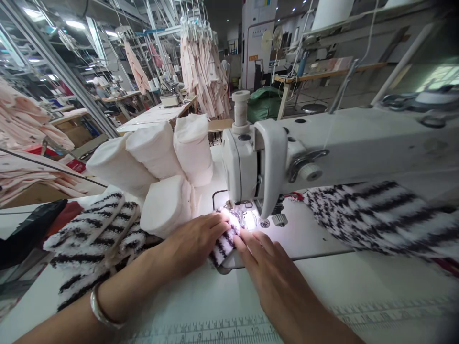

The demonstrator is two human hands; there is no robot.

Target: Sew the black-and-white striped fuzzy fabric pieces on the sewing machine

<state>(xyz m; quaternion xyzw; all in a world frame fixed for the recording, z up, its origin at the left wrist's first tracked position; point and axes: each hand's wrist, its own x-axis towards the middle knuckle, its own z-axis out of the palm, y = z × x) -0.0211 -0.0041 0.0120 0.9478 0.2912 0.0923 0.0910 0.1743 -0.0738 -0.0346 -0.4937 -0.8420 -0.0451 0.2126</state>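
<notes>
A small piece of fluffy black-and-white striped fabric (224, 246) lies under the lit needle area of a white sewing machine (247, 157). My left hand (195, 239), with a silver bangle on its wrist, grips the piece from the left, fingertips close to the presser foot. From the right, my right hand (270, 263) holds the edge of the same piece between closely set fingers. The fabric under the fingers is partly hidden. Left of my left forearm sits a pile of folded striped fabric (96, 229).
Several white padded bundles (165, 203) stand behind my left hand. More striped fabric (380, 220) lies under the machine arm at right. A ruler scale (215, 333) runs along the table's front edge. Pink garments (202, 71) hang at the back.
</notes>
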